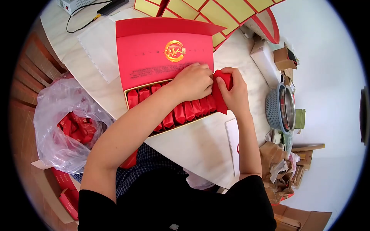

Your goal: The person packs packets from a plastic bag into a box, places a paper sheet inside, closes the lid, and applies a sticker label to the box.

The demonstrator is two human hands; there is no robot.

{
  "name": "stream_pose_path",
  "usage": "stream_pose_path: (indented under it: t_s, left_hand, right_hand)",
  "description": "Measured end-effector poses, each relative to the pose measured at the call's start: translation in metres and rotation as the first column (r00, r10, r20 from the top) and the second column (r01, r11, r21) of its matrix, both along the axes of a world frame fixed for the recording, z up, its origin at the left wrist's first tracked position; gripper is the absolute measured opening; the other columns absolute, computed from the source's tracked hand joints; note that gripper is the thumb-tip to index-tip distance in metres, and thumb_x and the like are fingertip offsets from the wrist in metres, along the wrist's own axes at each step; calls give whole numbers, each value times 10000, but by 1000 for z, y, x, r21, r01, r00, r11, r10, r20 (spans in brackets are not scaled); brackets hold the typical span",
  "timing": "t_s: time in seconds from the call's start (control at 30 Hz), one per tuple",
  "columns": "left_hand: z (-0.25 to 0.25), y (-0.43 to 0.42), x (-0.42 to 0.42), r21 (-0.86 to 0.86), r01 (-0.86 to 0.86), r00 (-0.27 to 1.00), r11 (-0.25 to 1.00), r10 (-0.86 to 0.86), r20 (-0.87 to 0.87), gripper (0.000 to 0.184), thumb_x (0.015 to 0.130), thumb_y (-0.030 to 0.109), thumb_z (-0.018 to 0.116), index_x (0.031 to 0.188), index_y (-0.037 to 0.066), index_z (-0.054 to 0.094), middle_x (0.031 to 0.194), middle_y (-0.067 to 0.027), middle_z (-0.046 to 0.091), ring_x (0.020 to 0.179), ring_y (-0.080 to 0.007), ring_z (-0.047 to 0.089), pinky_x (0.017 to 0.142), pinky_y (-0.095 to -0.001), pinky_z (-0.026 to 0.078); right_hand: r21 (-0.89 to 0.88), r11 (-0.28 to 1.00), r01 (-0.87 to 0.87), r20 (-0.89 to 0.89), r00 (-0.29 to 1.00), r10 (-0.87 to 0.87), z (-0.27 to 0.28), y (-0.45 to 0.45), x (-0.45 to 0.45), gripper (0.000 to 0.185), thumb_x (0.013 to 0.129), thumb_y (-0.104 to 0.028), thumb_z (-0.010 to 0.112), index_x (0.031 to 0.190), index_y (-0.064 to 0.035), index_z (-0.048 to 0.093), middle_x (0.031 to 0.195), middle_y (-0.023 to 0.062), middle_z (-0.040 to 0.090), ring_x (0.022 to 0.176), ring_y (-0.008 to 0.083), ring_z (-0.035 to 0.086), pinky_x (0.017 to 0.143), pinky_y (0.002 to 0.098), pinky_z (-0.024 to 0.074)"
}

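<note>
A red gift box [165, 50] with a gold emblem inside its raised lid lies on the marble-patterned table. Red foil-wrapped packets [179, 114] stand side by side in its tray, in two rows. My right hand [237, 93] is closed on a red packet [220, 96] at the box's right end, thumb on the near face and fingers over the top. My left hand [194, 82] reaches across the box with its fingers curled down over the right part of the back row. What those fingers grip, if anything, is hidden beneath them.
A clear plastic bag [58, 104] holding more red packets is at my left. Red boxes with yellow panels [219, 15] lie at the back. A grey basket [274, 107] with a metal bowl, cartons and brown paper [274, 154] line the right side.
</note>
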State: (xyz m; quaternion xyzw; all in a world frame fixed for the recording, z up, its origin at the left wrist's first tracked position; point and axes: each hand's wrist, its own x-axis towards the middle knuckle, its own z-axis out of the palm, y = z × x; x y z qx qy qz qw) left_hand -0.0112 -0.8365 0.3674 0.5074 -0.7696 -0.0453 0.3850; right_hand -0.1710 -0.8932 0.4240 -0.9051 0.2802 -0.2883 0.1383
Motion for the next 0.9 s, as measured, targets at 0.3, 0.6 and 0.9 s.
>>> stream_pose_path:
  t_s: [0.3, 0.6, 0.9]
  left_hand:
    - [3, -5, 4, 9, -42, 999, 999, 42, 17, 196, 738, 192, 600, 635, 43, 674, 698, -82, 620, 822, -245, 576, 778, -383, 453]
    - [1, -5, 3, -20, -76, 997, 997, 75, -33, 174, 741, 159, 594, 632, 31, 637, 704, -93, 626, 801, -256, 582, 776, -389, 457]
    - [-3, -7, 2, -8, -37, 999, 999, 37, -5, 140, 749, 136, 622, 657, 32, 604, 726, -78, 595, 802, -256, 560, 757, -380, 455]
  right_hand:
    - [135, 989, -51, -87, 994, 63, 9, -11, 7, 72, 852, -46, 591, 854, 26, 588, 837, 151, 618, 711, 299, 602, 667, 361, 483]
    - [105, 994, -19, -278, 959, 47, 7, -24, 20, 172, 854, -96, 583, 773, 55, 571, 773, 202, 587, 645, 360, 557, 602, 406, 447]
    - [174, 984, 26, -364, 931, 40, 13, -33, 26, 295, 896, -164, 556, 707, 62, 562, 675, 237, 563, 591, 388, 526, 563, 417, 430]
